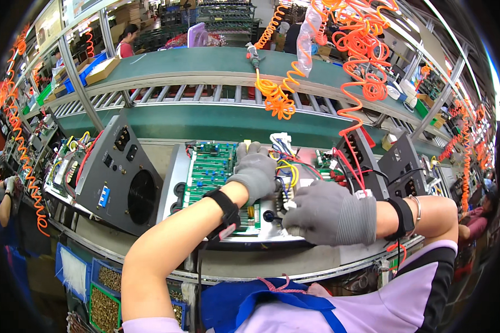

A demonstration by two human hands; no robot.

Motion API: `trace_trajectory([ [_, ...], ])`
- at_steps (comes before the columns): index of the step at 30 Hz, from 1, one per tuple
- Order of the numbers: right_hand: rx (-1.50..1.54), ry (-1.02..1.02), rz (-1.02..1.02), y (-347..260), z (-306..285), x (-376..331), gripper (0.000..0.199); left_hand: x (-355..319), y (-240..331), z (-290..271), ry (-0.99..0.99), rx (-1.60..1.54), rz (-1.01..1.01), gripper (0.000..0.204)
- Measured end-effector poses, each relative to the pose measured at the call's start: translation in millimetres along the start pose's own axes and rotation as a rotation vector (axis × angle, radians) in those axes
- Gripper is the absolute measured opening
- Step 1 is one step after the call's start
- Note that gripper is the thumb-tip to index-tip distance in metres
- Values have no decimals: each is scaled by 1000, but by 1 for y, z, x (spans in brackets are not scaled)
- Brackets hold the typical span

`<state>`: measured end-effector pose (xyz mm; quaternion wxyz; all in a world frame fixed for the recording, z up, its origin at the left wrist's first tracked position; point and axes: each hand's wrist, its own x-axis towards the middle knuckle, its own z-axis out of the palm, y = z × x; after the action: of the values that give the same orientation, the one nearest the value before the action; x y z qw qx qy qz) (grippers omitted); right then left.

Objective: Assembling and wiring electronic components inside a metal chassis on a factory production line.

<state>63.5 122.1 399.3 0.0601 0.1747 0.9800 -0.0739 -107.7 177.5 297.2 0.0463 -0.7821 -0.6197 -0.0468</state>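
My left hand [254, 173], in a grey glove, lies over a green circuit board [205, 172] with its fingers stretched toward the board's far edge. Their tips are partly hidden, and I see nothing held in them. My right hand [321, 213], also gloved, is closed beside the board's near right part, its fingers curled. What they grip, if anything, is hidden. Close to those fingertips sits a black round part with a cable [269, 216]. Yellow wires [288, 171] and a white wire bundle [282, 143] run between the hands. The board lies in an open metal chassis [172, 177].
A dark grey panel with a round fan [141, 194] stands upright at left. More grey panels [403, 164] with red and black wires stand at right. Orange coiled hoses [275, 100] hang above a roller conveyor [197, 93]. Bins of small metal parts [104, 311] sit at lower left.
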Motion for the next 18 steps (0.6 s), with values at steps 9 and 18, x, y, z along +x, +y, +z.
trace_trajectory([
  [9,-20,-36,-228,-8,-1,50,14,-23,-55,-97,-135,-592,21,31],
  [18,-277,-182,-325,29,31,181,25,-90,-54,-155,263,-907,-33,34],
])
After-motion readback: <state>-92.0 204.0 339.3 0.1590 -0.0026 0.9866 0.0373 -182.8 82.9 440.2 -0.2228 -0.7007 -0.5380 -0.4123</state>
